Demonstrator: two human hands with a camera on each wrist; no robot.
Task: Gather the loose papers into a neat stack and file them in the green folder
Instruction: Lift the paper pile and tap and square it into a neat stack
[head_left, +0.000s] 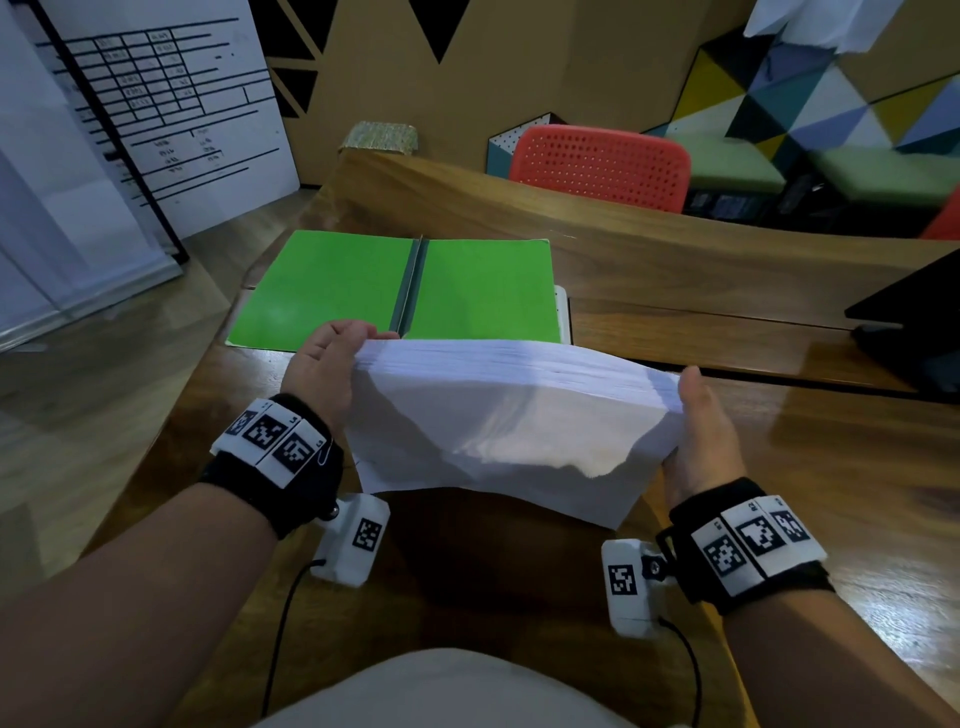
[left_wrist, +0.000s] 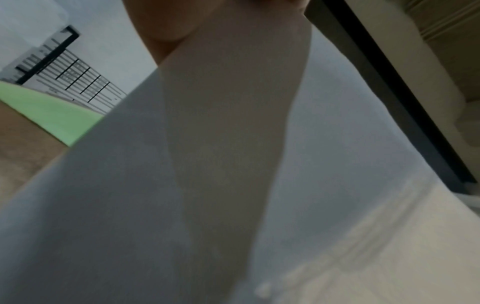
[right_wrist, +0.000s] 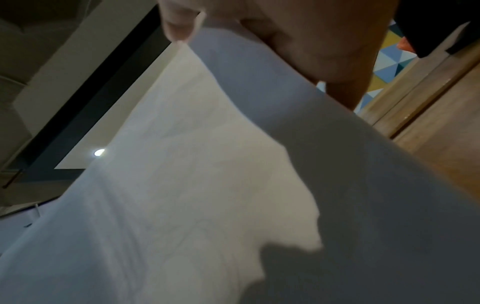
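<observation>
A thick stack of white papers stands on its long edge on the wooden desk, tilted toward me. My left hand grips the stack's left side and my right hand grips its right side. The sheets fill both wrist views: papers and papers, with my thumb on the top edge. The green folder lies open flat just beyond the stack, its dark spine in the middle. A corner of the folder shows in the left wrist view.
A white pad pokes out under the folder's right edge. A dark laptop sits at the right. A raised wooden divider runs behind the folder, with a red chair beyond. A printed board leans at the left.
</observation>
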